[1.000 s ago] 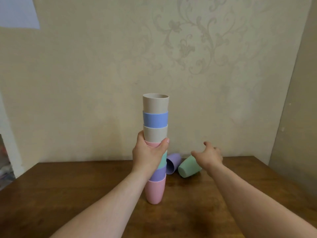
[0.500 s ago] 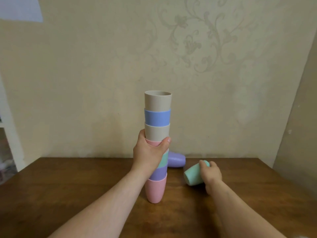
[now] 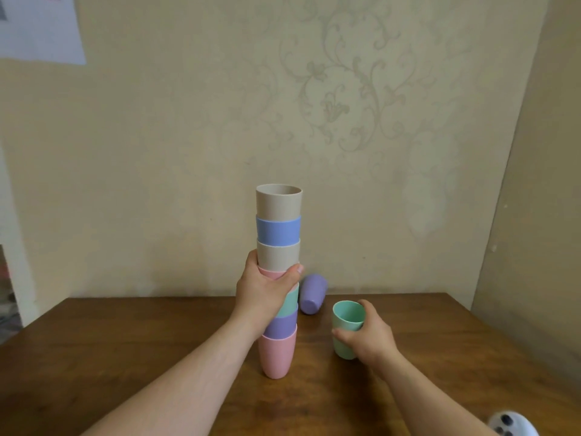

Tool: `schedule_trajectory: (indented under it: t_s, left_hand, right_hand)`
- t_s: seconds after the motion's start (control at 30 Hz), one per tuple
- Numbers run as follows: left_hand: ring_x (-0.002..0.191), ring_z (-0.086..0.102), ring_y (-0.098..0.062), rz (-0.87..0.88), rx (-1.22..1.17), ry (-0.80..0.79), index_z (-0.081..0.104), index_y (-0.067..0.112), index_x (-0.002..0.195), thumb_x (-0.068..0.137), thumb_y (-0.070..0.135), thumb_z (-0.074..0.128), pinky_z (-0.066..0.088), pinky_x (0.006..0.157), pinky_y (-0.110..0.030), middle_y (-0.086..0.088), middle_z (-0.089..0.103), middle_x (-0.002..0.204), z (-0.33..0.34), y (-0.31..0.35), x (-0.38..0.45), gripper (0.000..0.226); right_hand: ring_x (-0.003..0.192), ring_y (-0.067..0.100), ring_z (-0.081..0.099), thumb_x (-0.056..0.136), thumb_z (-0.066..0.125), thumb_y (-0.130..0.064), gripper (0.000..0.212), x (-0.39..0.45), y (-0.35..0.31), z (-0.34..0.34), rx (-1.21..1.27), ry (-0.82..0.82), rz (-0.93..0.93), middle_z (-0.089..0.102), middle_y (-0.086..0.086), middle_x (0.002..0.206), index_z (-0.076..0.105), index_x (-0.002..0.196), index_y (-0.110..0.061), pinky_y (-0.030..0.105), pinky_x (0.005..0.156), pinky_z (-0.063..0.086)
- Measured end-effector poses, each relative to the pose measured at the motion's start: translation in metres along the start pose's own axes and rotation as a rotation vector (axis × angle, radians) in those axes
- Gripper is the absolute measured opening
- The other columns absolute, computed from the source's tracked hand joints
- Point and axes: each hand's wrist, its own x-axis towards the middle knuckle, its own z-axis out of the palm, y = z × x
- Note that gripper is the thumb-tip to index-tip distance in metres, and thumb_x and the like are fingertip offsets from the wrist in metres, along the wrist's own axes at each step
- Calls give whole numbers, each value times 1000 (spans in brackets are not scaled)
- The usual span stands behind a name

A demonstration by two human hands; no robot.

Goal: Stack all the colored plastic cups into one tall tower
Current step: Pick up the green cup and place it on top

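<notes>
The person's left hand (image 3: pixel 262 292) is wrapped around the middle of the cup tower (image 3: pixel 278 278), with the fingers closed tight on it to keep it from falling. The tower stands on the wooden table (image 3: pixel 125 357), a little in front of the wall. It has seven cups that I can count: pink at the bottom, then purple, green, pink, tan, blue, and a tan cup (image 3: pixel 279 201) on top with its mouth open to the ceiling. A moment ago the green cup (image 3: pixel 345 328) was lying on its side and the right hand (image 3: pixel 367 336) was only reaching for it. Now that hand has its fingers and thumb clamped around the green cup, and the cup is turned upright, mouth up, just to the right of the tower. I cannot tell if it is touching the table or lifted a bit. That means this cup is ready to go up, and I think the next move is to lift it high and drop it into the top tan cup. One purple cup (image 3: pixel 311 294) is still lying tipped over behind the tower, near the wall, so the job is not done yet. The tower is tall and thin, so it could wobble if it gets bumped.
</notes>
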Motion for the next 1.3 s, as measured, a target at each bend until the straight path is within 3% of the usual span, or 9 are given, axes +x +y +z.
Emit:
schedule_trajectory:
  t_s: [0.1,0.23,0.33,0.47,0.7,0.83,0.93,1.07,1.3]
  left_hand:
    - [101,80,-18,0,-25,-20,59,38,132,60,66,90,67,93,-54,10,80,113,-2,3,-7,83]
    - [117,76,-25,4,-57,-41,32,45,160,49,82,93,62,102,-56,11,76,131,-8,11,-6,132]
    - [125,72,-21,13,-66,-53,18,44,169,50,77,90,57,110,-51,25,70,129,-12,34,1,143]
    - [117,77,-20,56,-98,-27,30,47,162,54,67,95,62,104,-53,15,74,134,-9,62,16,128]
    - [100,80,-22,102,-78,-32,57,39,133,60,60,91,67,92,-55,10,80,114,-2,68,23,84]
    - [96,81,-18,123,-87,-44,58,39,131,69,54,90,68,89,-51,12,80,110,-5,65,24,70]
    - [96,80,-16,120,-81,-48,60,41,128,69,56,89,68,89,-48,13,80,109,-6,63,27,67]
    - [94,80,-14,105,-80,-41,62,46,115,71,51,90,67,86,-43,15,81,104,-5,60,32,53]
    - [83,78,-5,106,-73,-42,62,41,117,82,35,92,59,73,-29,13,80,103,-6,62,32,47]
  right_hand:
    - [124,27,62,71,95,-42,104,-8,-1,0,-3,10,1,64,5,142,40,157,-25,41,104,53]
    - [124,27,62,70,95,-41,101,-16,2,1,31,16,-18,64,4,140,42,155,-28,41,103,52]
    - [121,26,62,71,95,-38,98,-18,3,2,55,19,-18,65,3,138,43,153,-29,38,102,52]
    - [115,23,61,71,95,-37,93,-21,2,3,68,21,-12,66,2,134,45,149,-30,36,99,51]
    - [112,24,61,65,98,-38,102,-23,3,3,73,2,41,65,3,134,41,150,-29,33,94,50]
    - [102,26,67,55,101,-43,90,-18,-23,-12,112,7,104,67,6,122,48,125,-21,41,85,59]
    - [102,26,69,59,98,-45,95,-2,-85,-38,278,142,-5,69,8,124,51,137,-17,46,92,61]
    - [105,17,67,75,92,-42,81,2,-207,-85,600,252,-290,66,-4,121,49,141,-24,38,92,57]
    - [100,10,66,79,91,-40,71,-32,-317,-93,572,8,-554,62,-8,113,48,133,-23,26,75,57]
